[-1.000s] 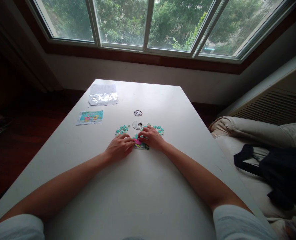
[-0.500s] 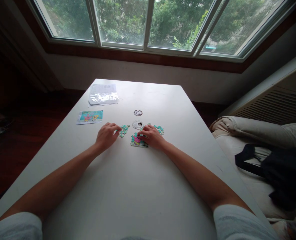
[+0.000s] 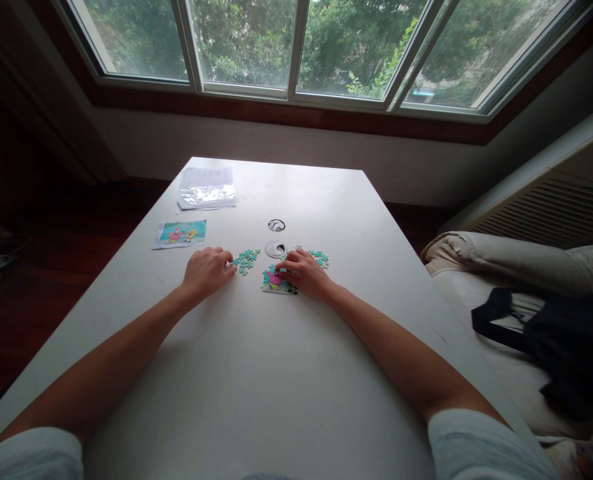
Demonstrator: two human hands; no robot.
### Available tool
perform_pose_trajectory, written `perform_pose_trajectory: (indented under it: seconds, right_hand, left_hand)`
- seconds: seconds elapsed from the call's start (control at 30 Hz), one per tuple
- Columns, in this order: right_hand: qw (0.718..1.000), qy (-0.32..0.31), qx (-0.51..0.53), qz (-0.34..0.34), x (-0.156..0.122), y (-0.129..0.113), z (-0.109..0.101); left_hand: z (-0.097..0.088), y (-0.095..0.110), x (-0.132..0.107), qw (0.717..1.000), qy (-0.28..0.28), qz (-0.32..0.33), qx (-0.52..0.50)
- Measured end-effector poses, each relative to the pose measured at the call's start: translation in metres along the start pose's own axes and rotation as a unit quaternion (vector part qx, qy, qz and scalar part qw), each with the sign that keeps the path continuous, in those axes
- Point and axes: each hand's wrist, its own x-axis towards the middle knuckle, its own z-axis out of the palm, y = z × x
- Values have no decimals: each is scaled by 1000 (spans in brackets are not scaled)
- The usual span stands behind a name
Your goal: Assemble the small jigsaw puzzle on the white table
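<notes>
On the white table lies a small part-built jigsaw in pink and teal. My right hand rests on its right side with the fingers curled and pressing on it. A heap of loose teal pieces lies to its left. My left hand sits at that heap's left edge, fingers bent, the fingertips touching the nearest pieces. More loose teal pieces lie beyond my right hand.
A colourful picture card and a clear plastic bag on paper lie at the table's far left. Two round cable-hole covers sit mid-table. A black bag lies on a pale sofa at the right. Windows face the table.
My left hand has left the part-built jigsaw and moved left to the heap of loose teal pieces. My right hand has stayed on the jigsaw.
</notes>
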Motion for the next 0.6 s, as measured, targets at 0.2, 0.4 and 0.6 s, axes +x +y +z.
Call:
perform_pose_trajectory:
  seconds: [0.2, 0.4, 0.6]
  right_hand:
    - [1000, 2, 7, -9, 0, 1, 2]
    - [998, -14, 35, -48, 1, -4, 0]
    - [998, -11, 43, -51, 3, -7, -1]
  left_hand:
    - [6, 2, -4, 999, 13, 25, 31]
    - [-3, 6, -1, 1000, -29, -5, -12]
    - [-7, 5, 3, 996, -74, -27, -50]
